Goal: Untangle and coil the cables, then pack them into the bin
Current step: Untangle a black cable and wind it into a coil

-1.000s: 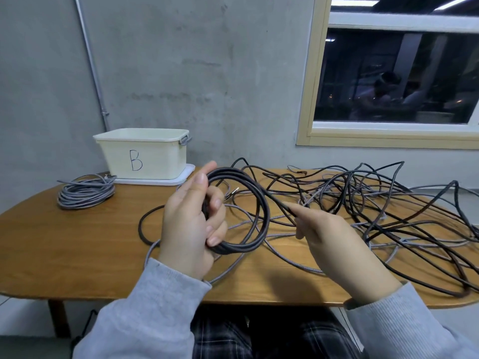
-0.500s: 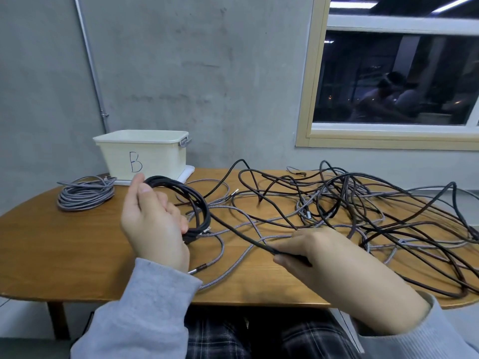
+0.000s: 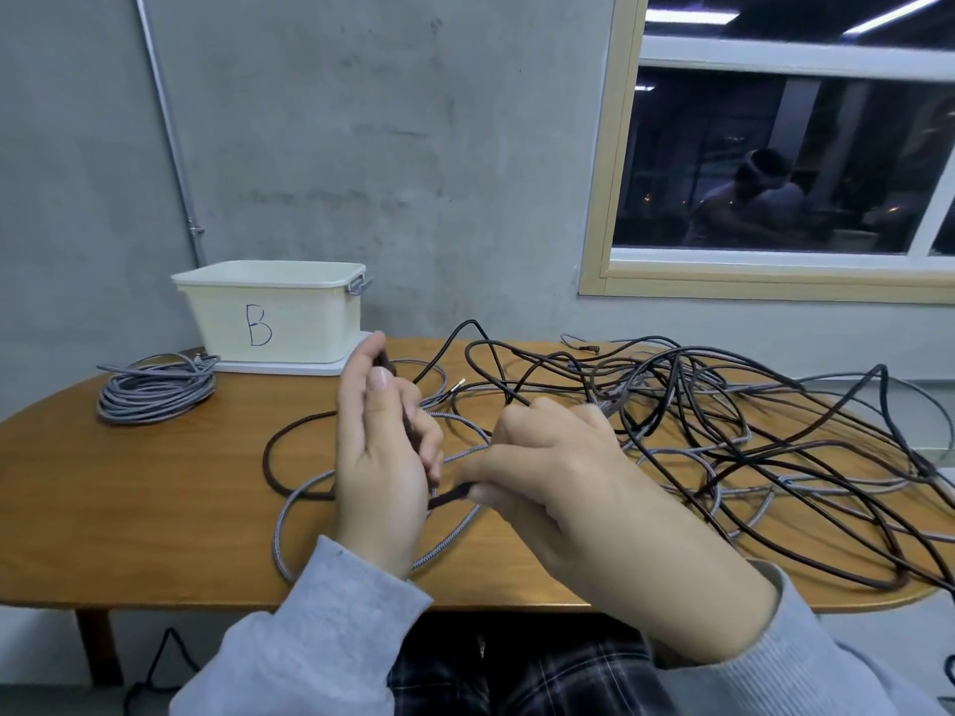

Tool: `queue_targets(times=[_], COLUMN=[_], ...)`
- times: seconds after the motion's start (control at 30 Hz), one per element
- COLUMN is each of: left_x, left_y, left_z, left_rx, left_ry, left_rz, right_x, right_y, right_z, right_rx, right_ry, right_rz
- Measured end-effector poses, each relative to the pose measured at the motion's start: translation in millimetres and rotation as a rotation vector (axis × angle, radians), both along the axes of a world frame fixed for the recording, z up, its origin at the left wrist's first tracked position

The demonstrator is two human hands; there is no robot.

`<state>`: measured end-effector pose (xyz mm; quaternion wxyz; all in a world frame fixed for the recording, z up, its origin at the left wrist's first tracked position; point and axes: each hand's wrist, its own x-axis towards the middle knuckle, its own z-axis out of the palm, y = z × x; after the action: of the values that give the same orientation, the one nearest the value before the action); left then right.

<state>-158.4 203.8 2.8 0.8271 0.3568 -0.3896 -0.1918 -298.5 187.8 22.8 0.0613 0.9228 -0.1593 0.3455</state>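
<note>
Both hands grasp the dark cable [image 3: 297,431]: left hand [image 3: 380,457] clenches its coil, right hand [image 3: 548,467] pinches it; limp, springy, best held near the coil.

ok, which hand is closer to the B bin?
Left. The left hand is raised just right of the bin, near its front corner; the right hand sits farther right, by the cable tangle.

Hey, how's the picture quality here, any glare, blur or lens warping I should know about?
Head view: wide-angle warping bows the table edge and tilts the window frame; the dark glass mirrors ceiling lights and a person; lighting is soft, with only faint shadows; the hands, left and right, look slightly soft; the bin reads sharp.
</note>
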Motion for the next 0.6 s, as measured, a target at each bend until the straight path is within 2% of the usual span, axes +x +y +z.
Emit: queue_targets(times=[0.1, 0.37, 0.5, 0.6], left_x=[0, -2, -6, -8], left_y=[1, 5, 11, 11], left_z=[0, -6, -4, -3], left_rx=[0.015, 0.109, 0.177, 0.212], left_ry=[0.006, -0.207, -0.335, -0.327], left_rz=[-0.144, -0.438, -0.48, -0.488], right_x=[1, -4, -7, -10], right_y=[-2, -13, -19, -22], right_z=[5, 13, 12, 11], right_rx=[0.006, 0.162, 0.207, 0.225], right_ry=[-0.074, -0.281, -0.303, -0.306], right_rz=[-0.013, -0.041, -0.058, -0.035])
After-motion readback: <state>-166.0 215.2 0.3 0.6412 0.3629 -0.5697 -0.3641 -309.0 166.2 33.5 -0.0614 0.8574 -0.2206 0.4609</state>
